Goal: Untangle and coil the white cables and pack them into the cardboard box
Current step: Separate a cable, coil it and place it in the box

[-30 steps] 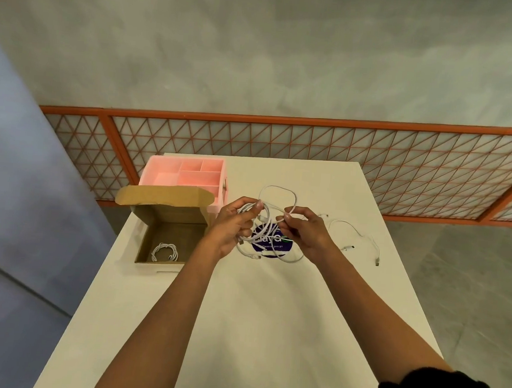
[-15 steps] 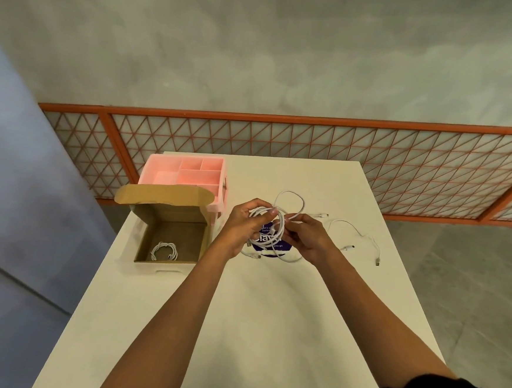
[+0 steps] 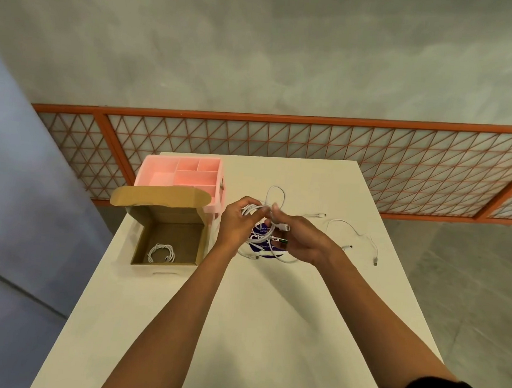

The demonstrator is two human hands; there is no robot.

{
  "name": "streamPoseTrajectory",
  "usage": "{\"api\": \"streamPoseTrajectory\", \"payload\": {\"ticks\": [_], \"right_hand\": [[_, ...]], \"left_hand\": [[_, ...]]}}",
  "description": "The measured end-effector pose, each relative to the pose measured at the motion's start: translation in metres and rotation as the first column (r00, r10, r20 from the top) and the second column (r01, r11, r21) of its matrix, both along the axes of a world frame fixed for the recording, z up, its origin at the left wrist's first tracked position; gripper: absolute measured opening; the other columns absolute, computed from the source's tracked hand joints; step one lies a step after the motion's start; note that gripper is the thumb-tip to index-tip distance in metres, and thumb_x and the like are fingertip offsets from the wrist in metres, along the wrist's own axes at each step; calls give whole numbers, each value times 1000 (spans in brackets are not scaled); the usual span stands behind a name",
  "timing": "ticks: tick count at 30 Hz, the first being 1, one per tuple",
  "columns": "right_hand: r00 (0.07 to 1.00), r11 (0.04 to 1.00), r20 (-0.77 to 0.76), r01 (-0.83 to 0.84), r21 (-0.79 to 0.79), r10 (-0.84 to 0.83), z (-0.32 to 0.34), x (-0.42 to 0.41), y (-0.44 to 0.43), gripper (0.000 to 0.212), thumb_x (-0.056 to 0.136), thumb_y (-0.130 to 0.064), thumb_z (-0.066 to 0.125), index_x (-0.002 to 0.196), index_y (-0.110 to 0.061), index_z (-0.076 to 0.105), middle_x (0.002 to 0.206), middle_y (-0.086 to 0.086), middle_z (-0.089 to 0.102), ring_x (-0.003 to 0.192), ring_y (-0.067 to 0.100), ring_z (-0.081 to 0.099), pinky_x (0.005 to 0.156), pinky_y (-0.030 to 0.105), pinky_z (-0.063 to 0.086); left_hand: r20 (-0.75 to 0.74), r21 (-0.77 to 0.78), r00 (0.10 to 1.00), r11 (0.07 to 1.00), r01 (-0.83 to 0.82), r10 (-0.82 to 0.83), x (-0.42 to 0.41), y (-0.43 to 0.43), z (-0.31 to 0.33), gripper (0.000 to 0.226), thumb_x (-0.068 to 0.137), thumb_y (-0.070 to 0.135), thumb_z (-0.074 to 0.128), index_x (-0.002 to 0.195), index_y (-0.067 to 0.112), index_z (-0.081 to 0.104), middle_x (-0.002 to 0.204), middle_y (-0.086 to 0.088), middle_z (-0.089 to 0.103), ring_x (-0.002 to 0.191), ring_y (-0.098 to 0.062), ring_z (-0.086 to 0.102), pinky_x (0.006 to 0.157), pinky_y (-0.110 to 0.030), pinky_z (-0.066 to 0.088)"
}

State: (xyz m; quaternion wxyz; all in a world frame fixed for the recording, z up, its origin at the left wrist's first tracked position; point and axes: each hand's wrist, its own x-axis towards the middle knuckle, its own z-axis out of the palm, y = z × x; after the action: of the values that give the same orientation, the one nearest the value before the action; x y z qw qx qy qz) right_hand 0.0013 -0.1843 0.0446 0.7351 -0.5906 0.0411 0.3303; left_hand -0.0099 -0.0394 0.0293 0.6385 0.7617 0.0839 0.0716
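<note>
Above the middle of the white table (image 3: pixel 269 317), my left hand (image 3: pixel 236 224) and my right hand (image 3: pixel 302 237) both grip a bundle of white cable (image 3: pixel 260 217). Its loops hang between my fingers, and one loop sticks up behind them. A connector end lies across my right palm. To the left stands the open cardboard box (image 3: pixel 165 235), lid flap raised, with one coiled white cable (image 3: pixel 160 252) on its floor. Another loose white cable (image 3: pixel 356 232) trails on the table to the right of my hands.
A pink compartment tray (image 3: pixel 182 174) stands behind the cardboard box at the table's far left. A round purple sticker (image 3: pixel 260 241) lies on the table under my hands. An orange lattice railing (image 3: pixel 313 149) runs beyond the far edge.
My hands have drawn closer together and gathered the cable loops tighter. The upright loop behind my fingers is smaller. The box and loose cable on the right have not moved.
</note>
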Motion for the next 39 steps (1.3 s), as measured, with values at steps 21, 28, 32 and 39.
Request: {"api": "streamPoseTrajectory", "payload": {"ticks": [21,28,32,39], "right_hand": [[748,766,508,0,-643,427,76,3,-13,22,93,-4,54,104,-10,72,99,18,68,78,11,51,72,23,42],[750,764,477,-58,-642,458,103,1,-40,19,94,-8,55,98,-15,73,85,2,64,79,8,52,70,19,40],[728,802,504,-104,-589,464,108,-1,-41,19,93,-6,56,97,-14,72,79,-3,64,76,5,54,77,19,44],[732,839,520,-130,-529,441,111,-2,-44,18,94,-6,54,98,-9,71,78,-1,62,74,4,53,71,13,44]], "left_hand": [[100,114,984,980,-161,150,16,11,-15,17,82,20,73,88,6,65,80,-4,61,74,-15,52,68,-24,43],[64,71,982,981,-181,177,20,21,-23,14,85,27,70,84,14,63,79,-2,65,80,-21,59,73,-31,47],[54,60,979,978,-201,198,21,20,-25,15,84,27,71,80,18,60,79,-4,64,79,-22,58,79,-36,50],[10,-9,972,972,-233,233,20,17,-17,16,84,26,70,84,13,61,84,-6,62,84,-21,54,81,-33,48]]}}
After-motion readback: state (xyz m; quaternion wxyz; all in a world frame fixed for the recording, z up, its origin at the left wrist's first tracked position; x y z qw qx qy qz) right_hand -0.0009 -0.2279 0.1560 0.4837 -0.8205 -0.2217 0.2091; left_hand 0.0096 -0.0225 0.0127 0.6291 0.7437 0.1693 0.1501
